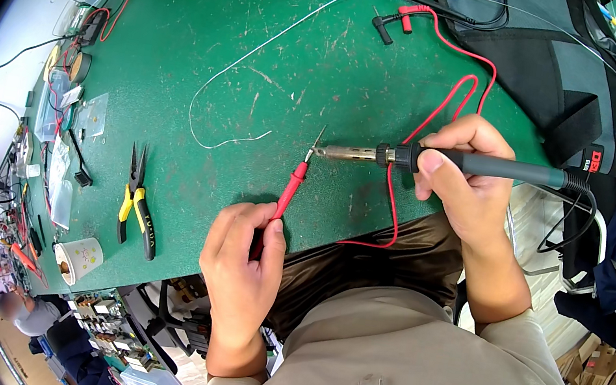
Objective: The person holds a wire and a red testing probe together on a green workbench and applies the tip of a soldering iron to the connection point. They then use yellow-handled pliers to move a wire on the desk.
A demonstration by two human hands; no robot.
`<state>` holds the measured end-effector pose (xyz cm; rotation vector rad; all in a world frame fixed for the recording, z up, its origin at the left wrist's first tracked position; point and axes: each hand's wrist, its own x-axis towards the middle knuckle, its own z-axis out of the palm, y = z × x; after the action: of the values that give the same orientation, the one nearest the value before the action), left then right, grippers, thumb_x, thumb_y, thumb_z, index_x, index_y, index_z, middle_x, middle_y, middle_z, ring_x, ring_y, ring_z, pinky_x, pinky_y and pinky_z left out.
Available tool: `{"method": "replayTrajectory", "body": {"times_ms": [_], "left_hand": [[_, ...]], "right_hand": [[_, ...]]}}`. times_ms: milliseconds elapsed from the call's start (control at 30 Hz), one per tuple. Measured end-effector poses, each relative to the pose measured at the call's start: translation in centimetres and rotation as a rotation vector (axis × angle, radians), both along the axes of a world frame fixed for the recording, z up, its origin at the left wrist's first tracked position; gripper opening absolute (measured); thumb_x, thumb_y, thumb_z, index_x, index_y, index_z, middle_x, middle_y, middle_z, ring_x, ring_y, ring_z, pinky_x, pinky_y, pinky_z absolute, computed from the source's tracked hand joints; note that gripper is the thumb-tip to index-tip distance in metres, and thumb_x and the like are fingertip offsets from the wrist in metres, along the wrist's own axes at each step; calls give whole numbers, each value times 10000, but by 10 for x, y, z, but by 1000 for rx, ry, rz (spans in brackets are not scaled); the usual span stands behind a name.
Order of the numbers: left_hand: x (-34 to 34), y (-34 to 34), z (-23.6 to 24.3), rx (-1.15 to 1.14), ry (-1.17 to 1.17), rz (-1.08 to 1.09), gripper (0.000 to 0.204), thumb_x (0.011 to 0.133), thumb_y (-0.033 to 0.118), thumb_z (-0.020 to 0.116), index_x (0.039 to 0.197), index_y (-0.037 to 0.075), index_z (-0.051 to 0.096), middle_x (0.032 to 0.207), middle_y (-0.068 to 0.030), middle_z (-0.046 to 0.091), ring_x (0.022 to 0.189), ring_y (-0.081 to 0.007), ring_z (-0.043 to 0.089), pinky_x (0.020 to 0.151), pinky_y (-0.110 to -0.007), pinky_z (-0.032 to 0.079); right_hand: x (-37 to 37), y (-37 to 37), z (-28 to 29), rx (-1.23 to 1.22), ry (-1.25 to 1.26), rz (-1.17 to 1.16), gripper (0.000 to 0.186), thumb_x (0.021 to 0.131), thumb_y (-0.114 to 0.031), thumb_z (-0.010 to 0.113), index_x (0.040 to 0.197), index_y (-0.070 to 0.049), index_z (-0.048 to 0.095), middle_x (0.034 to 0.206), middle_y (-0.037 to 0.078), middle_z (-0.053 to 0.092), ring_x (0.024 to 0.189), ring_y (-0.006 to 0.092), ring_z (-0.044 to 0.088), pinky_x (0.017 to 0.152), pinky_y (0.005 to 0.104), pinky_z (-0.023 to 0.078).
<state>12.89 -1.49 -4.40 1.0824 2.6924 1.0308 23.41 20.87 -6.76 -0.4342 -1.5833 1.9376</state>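
My left hand (pixel 243 262) is closed around a red test probe (pixel 291 190), its thin metal tip pointing up and away from me. In my right hand (pixel 469 177) is a soldering iron (pixel 346 153) with a dark grey handle, held roughly level and pointing left. The iron's tip meets the probe's metal tip or lies right beside it; I cannot tell if they touch. The probe's red lead (pixel 392 213) passes behind the iron. A length of thin solder wire (pixel 214 75) curves over the green mat, its free end left of the probe tip.
Yellow-and-black needle-nose pliers (pixel 135 198) lie to the left, near a paper cup (pixel 78 260). Red and black probe plugs (pixel 394 24) rest at the far side. A black-grey tool bag (pixel 540 76) covers the far right. Wires and small parts crowd the left edge. Other people sit nearby.
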Motion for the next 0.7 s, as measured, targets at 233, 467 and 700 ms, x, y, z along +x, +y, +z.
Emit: {"method": "replayTrajectory", "body": {"times_ms": [233,467,700], "left_hand": [[0,0,-1,0,6,-7,152,799,-35,665,948,-8,657,879,-151,638,750,-297,626,642,-358,504],[0,-1,-2,6,30,-13,176,786,-41,678,958,-7,667,862,-141,620,730,-291,611,625,-362,493],[2,2,-4,69,32,2,129,777,-43,676,903,-14,674,817,-109,610,641,-187,518,559,-281,395]], "right_hand": [[-1,-1,-1,-35,24,-21,109,863,15,669,862,6,560,696,60,641,537,39,545,450,171,399],[-1,0,-2,-39,38,-29,117,873,-4,674,874,7,558,689,59,638,531,41,546,450,171,404],[0,-1,-4,-50,59,-56,120,875,-1,671,882,12,552,667,53,629,526,45,547,452,173,409]]}}
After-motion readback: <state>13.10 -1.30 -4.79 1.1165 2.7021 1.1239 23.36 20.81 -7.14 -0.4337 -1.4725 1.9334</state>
